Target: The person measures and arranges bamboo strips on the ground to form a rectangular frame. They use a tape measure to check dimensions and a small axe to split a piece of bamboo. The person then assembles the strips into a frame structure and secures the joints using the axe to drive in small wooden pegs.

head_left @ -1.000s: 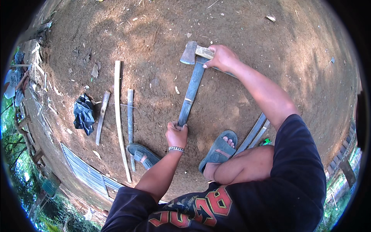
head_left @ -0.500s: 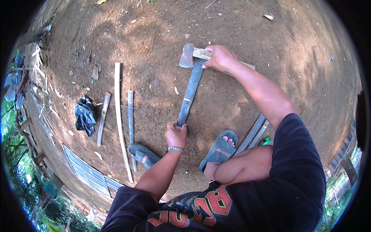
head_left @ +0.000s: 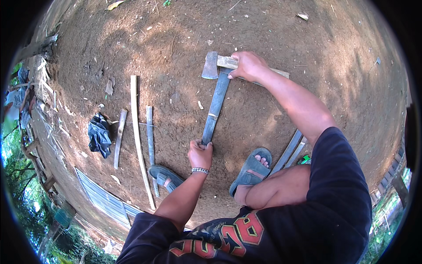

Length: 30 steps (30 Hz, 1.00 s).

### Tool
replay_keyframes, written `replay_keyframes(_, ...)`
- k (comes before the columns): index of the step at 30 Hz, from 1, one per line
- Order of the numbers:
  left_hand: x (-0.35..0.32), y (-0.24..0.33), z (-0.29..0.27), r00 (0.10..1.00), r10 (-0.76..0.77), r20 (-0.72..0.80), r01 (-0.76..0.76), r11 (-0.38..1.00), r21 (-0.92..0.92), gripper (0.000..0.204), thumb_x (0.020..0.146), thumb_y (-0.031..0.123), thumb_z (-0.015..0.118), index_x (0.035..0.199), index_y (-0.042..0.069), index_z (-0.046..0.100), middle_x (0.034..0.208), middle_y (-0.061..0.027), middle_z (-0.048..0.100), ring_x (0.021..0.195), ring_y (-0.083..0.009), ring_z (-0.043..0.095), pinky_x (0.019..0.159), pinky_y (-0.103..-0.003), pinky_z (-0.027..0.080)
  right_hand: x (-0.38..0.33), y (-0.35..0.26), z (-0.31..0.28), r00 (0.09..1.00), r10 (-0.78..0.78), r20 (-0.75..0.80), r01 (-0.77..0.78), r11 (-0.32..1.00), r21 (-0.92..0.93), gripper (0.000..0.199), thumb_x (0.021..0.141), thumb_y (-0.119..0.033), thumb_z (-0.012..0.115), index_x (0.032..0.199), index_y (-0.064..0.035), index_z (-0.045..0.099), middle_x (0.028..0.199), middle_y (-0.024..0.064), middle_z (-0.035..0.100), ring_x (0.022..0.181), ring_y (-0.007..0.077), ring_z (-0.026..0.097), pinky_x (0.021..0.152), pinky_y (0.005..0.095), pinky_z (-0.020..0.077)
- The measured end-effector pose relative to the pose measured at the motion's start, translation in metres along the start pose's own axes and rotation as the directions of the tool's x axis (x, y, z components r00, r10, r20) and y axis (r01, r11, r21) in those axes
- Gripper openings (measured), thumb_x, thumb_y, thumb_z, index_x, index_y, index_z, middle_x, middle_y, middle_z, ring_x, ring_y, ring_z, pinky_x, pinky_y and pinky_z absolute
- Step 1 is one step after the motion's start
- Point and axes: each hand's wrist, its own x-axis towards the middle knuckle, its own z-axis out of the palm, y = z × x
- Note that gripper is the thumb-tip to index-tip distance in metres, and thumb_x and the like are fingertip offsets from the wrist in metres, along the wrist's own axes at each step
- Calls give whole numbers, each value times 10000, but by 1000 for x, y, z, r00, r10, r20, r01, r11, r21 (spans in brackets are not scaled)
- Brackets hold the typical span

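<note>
My left hand (head_left: 200,153) is closed round the near end of a grey bamboo strip (head_left: 215,105), which slants up and away from me over the bare soil. At its far end my right hand (head_left: 249,66) grips the wooden handle (head_left: 227,62) of an axe, its thumb against the strip's end. The axe head (head_left: 210,66) points left, just beyond and beside the strip's tip. The handle lies crosswise over the strip's far end, and its tail shows to the right of my wrist. My palm hides part of the handle and whatever lies beneath it.
On the left lie several strips, a long pale one (head_left: 137,132), a grey one (head_left: 150,141) and a short one (head_left: 119,138), beside a black plastic bag (head_left: 100,135). More strips (head_left: 287,151) lie by my right sandal (head_left: 250,171). A corrugated sheet (head_left: 103,196) is at lower left.
The view has shifted slightly over the ground. Both hands keep their grips on the strip and the axe, with hardly any movement.
</note>
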Motion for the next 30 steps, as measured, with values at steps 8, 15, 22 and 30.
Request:
replay_keyframes(8,-2,-7,0,998,57,-38,-58,998,-32,420,773,171,834,1055,-23,591,650,-51,641,580,-142,614,585,-305,500,-5,-6,-9,998,17,65,-13,998,-58,580,754,-380,848,1257,-179,641,1207,71,670,1148,284,628,984,451,508)
replay_keyframes(15,1,15,-18,985,173,-19,-174,979,-105,438,774,169,854,1059,-18,580,668,-45,660,573,-112,607,558,-277,487,-5,9,-17,1000,-13,-5,13,1000,13,589,760,-383,841,1259,-147,636,1203,103,670,1138,290,632,991,453,497)
replay_keyframes(22,15,50,-28,986,135,94,-115,975,-188,306,814,137,839,963,-24,625,736,-43,699,638,-73,626,592,-233,509,-24,59,-48,985,-123,-121,141,977,158,491,829,-345,766,1191,-49,615,1066,185,689,1022,337,657,915,445,491)
replay_keyframes(30,33,53,-23,973,190,134,-117,897,-426,215,882,98,764,1030,-49,712,825,-55,721,667,-79,627,616,-226,515,-60,75,-24,985,113,-127,-86,976,199,427,870,-263,700,1197,-21,570,1063,230,672,1024,418,644,909,473,493)
